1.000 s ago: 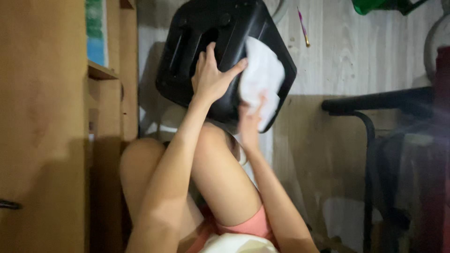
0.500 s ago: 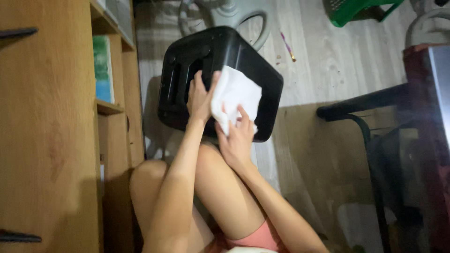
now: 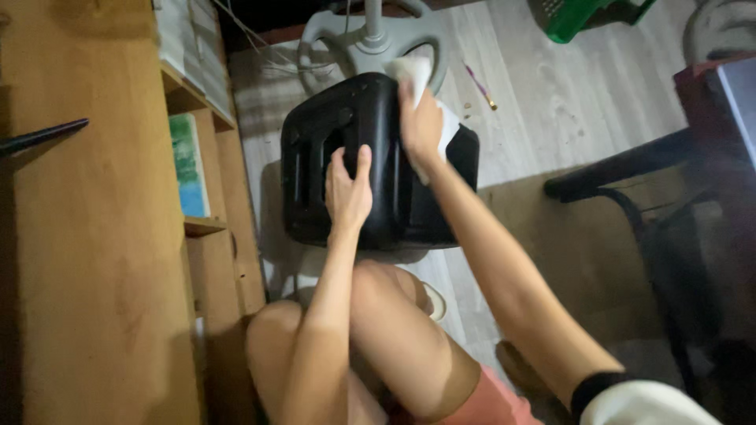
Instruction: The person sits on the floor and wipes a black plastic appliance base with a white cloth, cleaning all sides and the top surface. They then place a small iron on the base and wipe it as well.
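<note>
Hands work over a black boxy plastic appliance (image 3: 370, 165) that stands on the pale wood-look floor (image 3: 567, 102), just ahead of the seated person's raised knees. The right hand (image 3: 420, 124), which half a second ago pressed a white cloth (image 3: 416, 72) against the near face, now reaches to the far top edge, fingers closed over the cloth and pushing it flat there; the wiping has moved from the front face to the back rim. The left hand (image 3: 347, 193) has slid lower and rests with fingers spread, gripping nothing but bracing the housing beside a recessed slot. Behind the appliance stands the grey base of a fan (image 3: 370, 35). A wooden shelf unit (image 3: 102, 236) at left holds a green-and-blue book (image 3: 189, 165) in its open compartment; a green basket (image 3: 583, 12) at top right shows no contents from this angle.
</note>
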